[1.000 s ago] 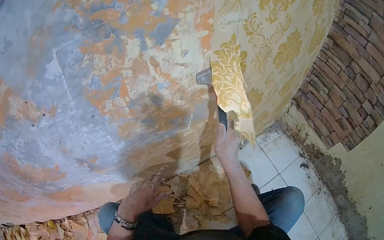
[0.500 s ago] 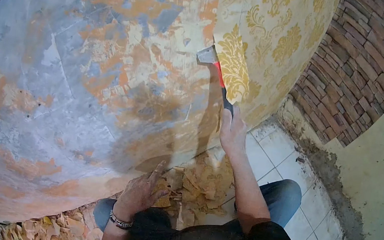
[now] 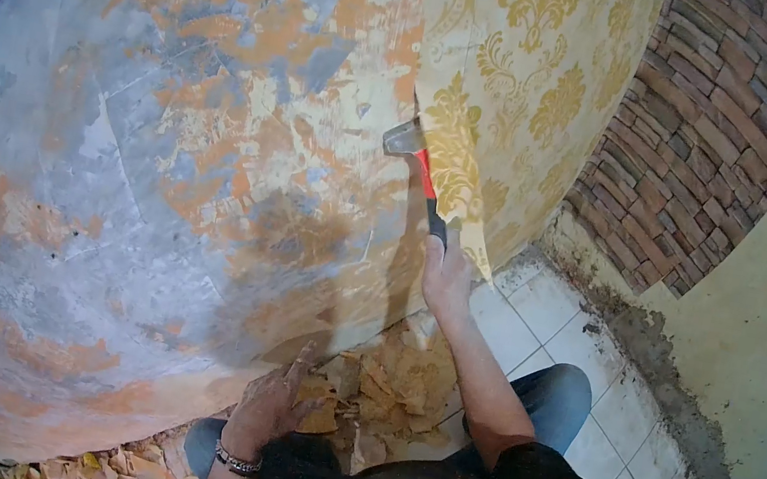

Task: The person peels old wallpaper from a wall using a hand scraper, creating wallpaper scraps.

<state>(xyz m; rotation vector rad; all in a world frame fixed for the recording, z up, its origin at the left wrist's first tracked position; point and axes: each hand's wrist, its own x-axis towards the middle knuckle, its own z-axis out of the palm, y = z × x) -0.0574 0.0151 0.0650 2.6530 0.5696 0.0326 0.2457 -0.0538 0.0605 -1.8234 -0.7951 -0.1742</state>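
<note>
My right hand [image 3: 447, 276] is closed around the dark grip of a scraper [image 3: 427, 176], which has a red neck and a wide metal blade. That blade lies against the wall at the left edge of the gold-patterned wallpaper [image 3: 527, 61]. A loosened strip of wallpaper [image 3: 462, 166] hangs just right of the scraper, its pointed lower end beside my right wrist. Low by the wall, my left hand [image 3: 268, 401] holds nothing, its index finger stretched out and its fingers apart. Stripped wall [image 3: 207, 139] in patchy grey, orange and cream spreads to the left.
Torn wallpaper scraps [image 3: 395, 384] cover the floor between my knees, and another heap of scraps [image 3: 111, 473] lies at the lower left along the wall. White floor tiles [image 3: 617, 421] show at right. Beyond them stands an adjoining wall of stone-look brick [image 3: 727, 125].
My right hand and the scraper have moved slightly down and left. The loose wallpaper strip has peeled further and now hangs lower. My left hand has barely moved.
</note>
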